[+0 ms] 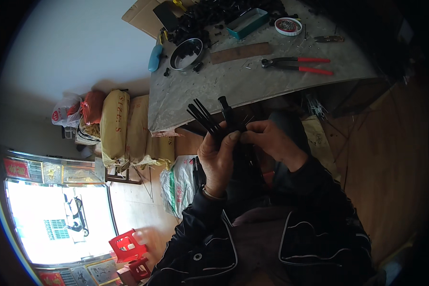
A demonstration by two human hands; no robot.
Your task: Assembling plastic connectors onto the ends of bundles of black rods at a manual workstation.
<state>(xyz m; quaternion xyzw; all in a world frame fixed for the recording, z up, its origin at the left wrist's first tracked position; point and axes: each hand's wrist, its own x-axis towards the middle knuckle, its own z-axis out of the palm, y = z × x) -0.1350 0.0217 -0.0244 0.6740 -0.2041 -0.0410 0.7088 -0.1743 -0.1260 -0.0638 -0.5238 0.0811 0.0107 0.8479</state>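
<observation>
My left hand (pixel 215 159) is closed around a bundle of thin black rods (pixel 200 113) that fan up and to the left. A black piece with a flared, knobbed end (pixel 225 107) stands up beside them, its lower part hidden by my fingers. My right hand (pixel 276 143) meets the left one, thumb and forefinger pressed together against the dark assembly. Several thin wire pins (pixel 248 120) stick up at its fingertips. What the right fingers pinch is hidden. Both hands are just off the table's near edge, above my lap.
On the grey table (pixel 271 81) lie red-handled pincers (pixel 300 64), a flat wooden strip (pixel 240 53), a metal bowl of black parts (pixel 187 54), a green tray (pixel 248 24), a white dish of small bits (pixel 288 26) and a black heap (pixel 209 19). Sacks (pixel 114 124) stand left; red stools (pixel 128 245) lower left.
</observation>
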